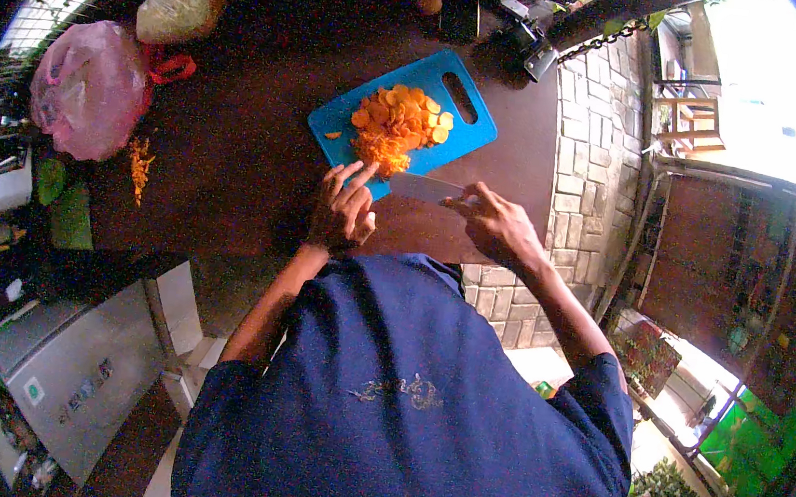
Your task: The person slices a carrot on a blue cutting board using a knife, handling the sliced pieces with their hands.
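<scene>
A blue plastic cutting board [378, 93] lies tilted on the brown table, with a heap of orange carrot slices [405, 114] on it. Finely cut carrot shreds [381, 151] are piled at the heap's near side. My right hand [499, 223] is closed round the handle of a kitchen knife [426, 187], whose blade reaches left to the board's near edge. My left hand [347, 203] is at the board's near left corner, its fingertips by the shreds and the blade's tip; it holds nothing that I can see, and its fingers are apart.
On the table's left stand a pink plastic bag [90, 92] and a clear bag [179, 11], with loose orange shreds [139, 170] below them. A metal object [532, 41] sits near the far right corner. Brick paving [582, 159] runs past the table's right edge [555, 141].
</scene>
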`<move>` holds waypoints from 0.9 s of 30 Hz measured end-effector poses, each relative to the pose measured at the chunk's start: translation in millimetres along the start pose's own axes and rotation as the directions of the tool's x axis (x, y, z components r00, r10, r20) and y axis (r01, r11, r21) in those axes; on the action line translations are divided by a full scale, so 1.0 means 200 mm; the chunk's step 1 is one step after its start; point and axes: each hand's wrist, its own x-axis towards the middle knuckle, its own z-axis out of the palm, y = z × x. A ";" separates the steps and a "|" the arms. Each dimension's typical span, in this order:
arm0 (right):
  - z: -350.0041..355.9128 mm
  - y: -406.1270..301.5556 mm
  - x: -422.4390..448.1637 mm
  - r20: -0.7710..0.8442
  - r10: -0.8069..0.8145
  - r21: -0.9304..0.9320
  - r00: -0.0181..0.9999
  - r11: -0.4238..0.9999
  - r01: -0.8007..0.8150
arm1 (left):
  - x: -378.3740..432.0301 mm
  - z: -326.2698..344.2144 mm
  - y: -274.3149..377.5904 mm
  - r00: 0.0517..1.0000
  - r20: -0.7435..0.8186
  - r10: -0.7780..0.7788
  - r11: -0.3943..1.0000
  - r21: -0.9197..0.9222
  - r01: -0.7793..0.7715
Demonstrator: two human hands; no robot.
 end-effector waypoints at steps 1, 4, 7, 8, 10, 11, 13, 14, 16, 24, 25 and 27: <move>-0.15 -0.08 0.06 -0.020 -0.032 0.027 0.999 0.999 0.033 | -0.02 -0.01 0.00 1.000 -0.002 -0.005 1.000 0.008 0.005; -0.42 -0.30 0.15 -0.172 0.062 0.161 0.983 0.986 -0.034 | -0.11 0.03 -0.08 0.928 -0.091 -0.361 0.891 -0.328 0.315; -0.33 -0.36 0.20 -0.480 0.335 0.365 0.811 0.917 -0.162 | 0.01 0.07 -0.22 0.849 -0.292 -0.440 0.889 -0.277 0.366; -0.19 -0.30 0.22 -0.525 0.394 0.534 0.754 0.843 -0.069 | 0.10 0.06 -0.23 0.847 -0.339 -0.410 0.906 -0.254 0.337; 0.12 -0.24 0.24 -0.504 0.476 0.711 0.721 0.703 0.033 | 0.14 0.03 -0.29 0.875 -0.315 -0.367 0.930 -0.121 0.346; 0.20 -0.25 0.26 -0.458 0.485 0.739 0.745 0.673 0.016 | 0.14 0.01 -0.32 0.896 -0.290 -0.336 0.936 0.007 0.353; 0.15 -0.33 0.26 -0.365 0.380 0.768 0.850 0.639 0.045 | 0.14 -0.02 -0.36 0.914 -0.269 -0.304 0.942 0.055 0.330; 0.11 -0.37 0.25 -0.323 0.326 0.781 0.888 0.622 0.056 | 0.15 -0.02 -0.37 0.931 -0.235 -0.277 0.947 0.096 0.306; 0.07 -0.39 0.26 -0.344 0.249 0.720 0.905 0.689 0.084 | 0.15 -0.03 -0.37 0.952 -0.192 -0.240 0.953 0.139 0.269; 0.20 -0.42 0.19 -0.312 0.347 0.641 0.884 0.764 -0.074 | 0.01 0.10 -0.15 0.949 -0.191 -0.250 0.966 0.017 0.258; 0.21 -0.42 0.19 -0.348 0.308 0.615 0.885 0.788 -0.032 | 0.01 0.11 -0.11 0.946 -0.212 -0.243 0.966 0.037 0.257; 0.22 -0.43 0.19 -0.259 0.355 0.649 0.898 0.752 -0.110 | 0.03 0.10 -0.07 0.949 -0.204 -0.243 0.968 0.014 0.251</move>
